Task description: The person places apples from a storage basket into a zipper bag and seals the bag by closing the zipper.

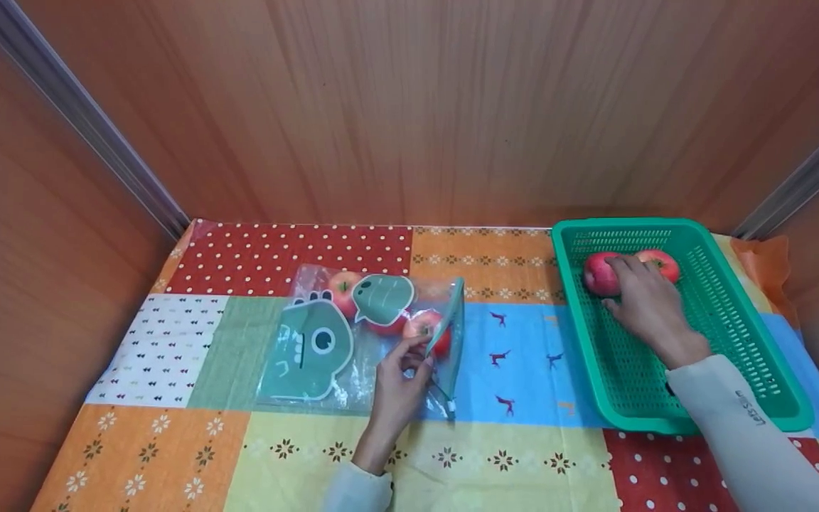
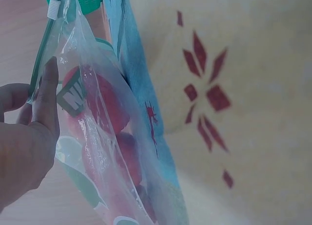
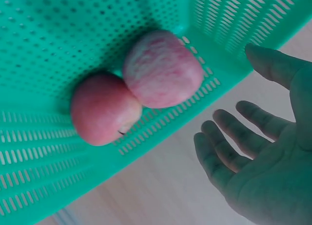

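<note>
My left hand (image 1: 401, 387) pinches the green zip edge of a clear plastic bag (image 1: 313, 355) printed with a green cartoon creature. Several red apples (image 2: 109, 103) lie inside the bag, partly covered by the print. A white slider (image 2: 53, 9) sits on the zip strip, beyond my fingertips. Over at the right, my right hand (image 1: 643, 302) reaches into a green plastic basket (image 1: 587, 355), fingers spread and holding nothing. Two apples, one on the left (image 1: 600, 276) and one on the right (image 1: 660, 266), rest side by side there; the right wrist view shows a gap between them and my fingers.
A patchwork-patterned cloth (image 1: 310, 448) covers the table. Wood-grain panels (image 1: 381, 114) stand behind and on both sides. An orange piece of material (image 1: 768, 274) lies beyond the basket's right rim.
</note>
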Available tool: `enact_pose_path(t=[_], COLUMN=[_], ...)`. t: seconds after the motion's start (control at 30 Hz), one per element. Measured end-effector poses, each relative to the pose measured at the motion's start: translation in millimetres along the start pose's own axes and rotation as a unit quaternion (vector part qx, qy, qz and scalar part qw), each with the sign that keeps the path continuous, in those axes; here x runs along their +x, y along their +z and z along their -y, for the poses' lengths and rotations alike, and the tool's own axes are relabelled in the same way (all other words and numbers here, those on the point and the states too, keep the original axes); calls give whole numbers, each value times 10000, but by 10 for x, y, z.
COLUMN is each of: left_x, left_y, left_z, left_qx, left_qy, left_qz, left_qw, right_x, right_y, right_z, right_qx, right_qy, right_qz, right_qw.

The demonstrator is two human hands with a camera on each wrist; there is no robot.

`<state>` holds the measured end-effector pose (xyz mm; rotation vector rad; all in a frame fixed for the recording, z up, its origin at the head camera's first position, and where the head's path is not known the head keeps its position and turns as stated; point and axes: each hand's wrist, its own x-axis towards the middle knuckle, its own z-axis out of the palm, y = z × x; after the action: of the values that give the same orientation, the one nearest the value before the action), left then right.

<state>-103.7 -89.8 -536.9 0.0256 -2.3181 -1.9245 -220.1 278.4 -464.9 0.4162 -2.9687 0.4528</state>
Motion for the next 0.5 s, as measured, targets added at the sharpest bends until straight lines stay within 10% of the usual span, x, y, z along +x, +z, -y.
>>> enact_pose_path(t=[0.5], left_x=[2], left_y=[0], left_z=[0], left_qx=[120], left_qy=[21], left_qz=[79], left_qw=[9999], right_x=[148], right_y=[265], right_z=[-218], right_qx=[-354], right_qy=[-377], right_qz=[-176], right_qw=[9985])
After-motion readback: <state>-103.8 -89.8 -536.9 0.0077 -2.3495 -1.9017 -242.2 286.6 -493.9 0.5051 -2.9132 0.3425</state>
